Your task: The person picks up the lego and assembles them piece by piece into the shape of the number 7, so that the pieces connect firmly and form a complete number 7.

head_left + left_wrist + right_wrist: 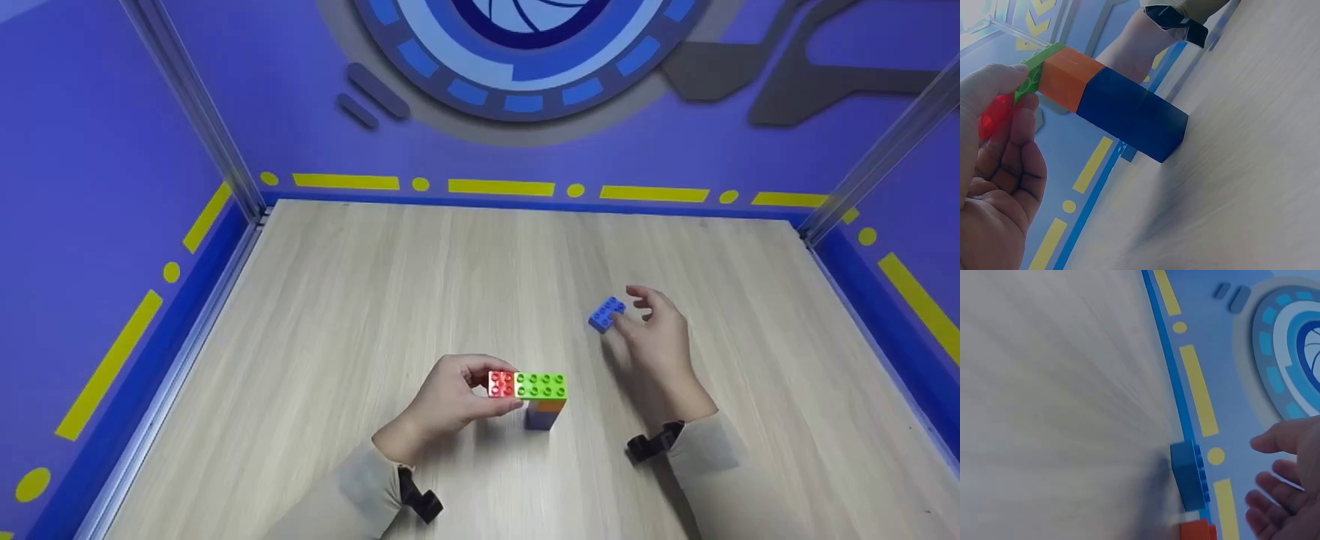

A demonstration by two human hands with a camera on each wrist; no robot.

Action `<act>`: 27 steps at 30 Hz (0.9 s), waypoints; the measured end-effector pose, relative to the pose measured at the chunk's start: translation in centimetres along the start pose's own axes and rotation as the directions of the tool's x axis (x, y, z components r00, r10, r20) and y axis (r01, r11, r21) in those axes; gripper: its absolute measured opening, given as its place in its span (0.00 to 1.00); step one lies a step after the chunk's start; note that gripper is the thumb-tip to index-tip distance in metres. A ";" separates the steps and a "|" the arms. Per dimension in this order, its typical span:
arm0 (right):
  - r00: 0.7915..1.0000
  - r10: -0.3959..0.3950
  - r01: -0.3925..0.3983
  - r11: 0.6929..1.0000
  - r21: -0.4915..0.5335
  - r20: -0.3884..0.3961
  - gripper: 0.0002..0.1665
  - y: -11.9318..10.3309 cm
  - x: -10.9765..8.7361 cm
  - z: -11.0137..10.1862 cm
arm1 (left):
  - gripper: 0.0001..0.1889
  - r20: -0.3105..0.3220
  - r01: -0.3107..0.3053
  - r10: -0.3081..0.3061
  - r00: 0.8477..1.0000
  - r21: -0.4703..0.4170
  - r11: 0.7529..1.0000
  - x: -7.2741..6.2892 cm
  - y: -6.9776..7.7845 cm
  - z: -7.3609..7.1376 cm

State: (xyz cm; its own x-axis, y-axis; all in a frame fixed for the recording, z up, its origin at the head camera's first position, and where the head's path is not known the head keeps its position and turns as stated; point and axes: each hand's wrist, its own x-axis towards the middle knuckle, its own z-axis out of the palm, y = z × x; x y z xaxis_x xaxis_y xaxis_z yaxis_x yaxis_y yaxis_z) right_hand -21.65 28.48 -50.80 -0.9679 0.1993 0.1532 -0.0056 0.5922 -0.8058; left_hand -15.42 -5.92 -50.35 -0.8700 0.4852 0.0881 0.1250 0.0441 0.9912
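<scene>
My left hand (450, 397) pinches a small red brick (500, 384) between thumb and fingers, at the left end of a green brick (540, 385). Under the green brick are an orange brick (1069, 77) and dark blue bricks (1131, 112), forming a tower that stands on the table. The left thumb and a fingertip also reach the green brick's end. A separate blue brick (606, 313) lies farther back on the right, studs up. Beside it is my right hand (660, 337), fingers spread and loosely bent; the right wrist view shows a gap between the fingers and this brick (1189, 475).
The wooden table (360, 300) runs back to a blue-purple wall (480, 161) with yellow marks. Side walls and metal posts (199, 105) bound it left and right. Black wrist straps (652, 442) sit at both sleeves. An orange-red brick (1196, 530) shows at the right wrist view's lower edge.
</scene>
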 end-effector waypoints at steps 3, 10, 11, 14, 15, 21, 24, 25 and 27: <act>0.998 0.033 -0.028 0.995 -0.092 0.049 0.36 0.7 0.3 -0.5 | 0.19 -0.002 0.011 -0.011 1.000 0.006 1.000 -0.1 -0.1 0.1; 0.990 0.059 -0.027 0.971 -0.237 0.128 0.48 1.8 0.8 -0.5 | 0.18 -0.004 0.008 -0.008 1.000 0.012 1.000 -0.1 -0.1 0.1; 0.990 0.054 -0.020 0.968 -0.251 0.132 0.49 1.9 0.9 -0.4 | 0.18 -0.003 0.004 -0.004 1.000 0.009 1.000 -0.1 -0.1 0.1; 0.989 0.050 -0.009 0.961 -0.275 0.141 0.50 2.2 1.4 -0.3 | 0.18 -0.001 -0.008 0.008 1.000 0.003 1.000 0.0 0.0 0.1; 0.988 0.056 -0.013 0.960 -0.280 0.146 0.51 2.3 1.5 -0.2 | 0.18 0.000 -0.011 0.011 1.000 0.000 1.000 0.0 0.0 0.1; 0.980 0.091 -0.032 0.950 -0.312 0.177 0.53 2.7 1.7 0.2 | 0.18 -0.002 -0.018 0.018 1.000 0.001 1.000 -0.2 0.1 0.2; 0.980 0.083 -0.020 0.944 -0.329 0.180 0.51 3.0 1.8 0.4 | 0.18 -0.001 -0.016 0.016 1.000 0.003 1.000 -0.2 0.1 0.2; 0.981 0.079 -0.016 0.943 -0.331 0.179 0.51 3.0 1.8 0.4 | 0.18 0.000 -0.014 0.014 1.000 0.005 1.000 -0.1 0.0 0.2; 0.982 0.069 -0.008 0.944 -0.329 0.175 0.50 3.1 1.8 0.5 | 0.18 0.001 -0.011 0.011 1.000 0.009 1.000 -0.1 0.0 0.2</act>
State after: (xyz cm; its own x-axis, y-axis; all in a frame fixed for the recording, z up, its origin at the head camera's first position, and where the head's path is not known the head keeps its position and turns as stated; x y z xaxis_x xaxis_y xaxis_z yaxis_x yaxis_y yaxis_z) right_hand -23.51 30.26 -53.32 -0.9949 0.1003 -0.0056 0.0853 0.8142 -0.5743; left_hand -15.24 -5.82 -50.39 -0.8681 0.4864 0.0993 0.1393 0.0468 0.9891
